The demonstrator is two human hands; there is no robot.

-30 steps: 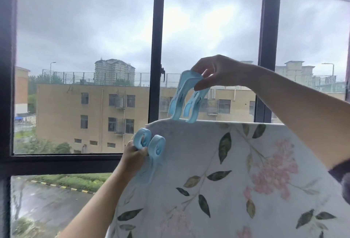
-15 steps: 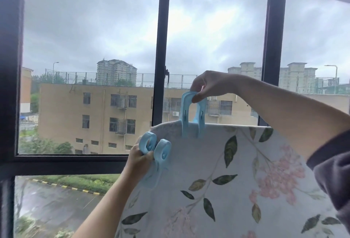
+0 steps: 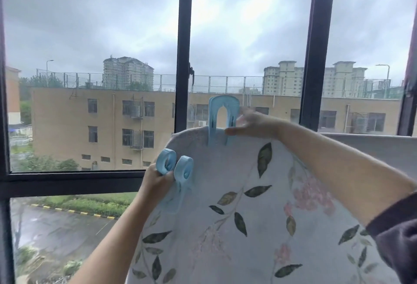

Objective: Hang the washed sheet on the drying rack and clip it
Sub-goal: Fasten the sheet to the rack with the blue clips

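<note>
The floral sheet (image 3: 237, 204), pale with green leaves and pink blossoms, hangs draped over a bar that its cloth hides. A large light-blue clip (image 3: 222, 121) sits clamped astride the sheet's top edge. My right hand (image 3: 252, 123) is just right of that clip, fingers spread and straight, thumb tip by the clip's lower right side. My left hand (image 3: 158, 182) grips a second light-blue clip (image 3: 178, 177) with two ring handles at the sheet's left edge.
Dark window frames (image 3: 182, 58) stand close behind the sheet, with a horizontal bar (image 3: 67, 180) at lower left. Buildings and a wet road lie outside. A dark sleeve (image 3: 397, 238) covers my right upper arm.
My right hand brought the clip down onto the sheet's top edge, let go of it and opened. The left hand kept its grip on the other clip.
</note>
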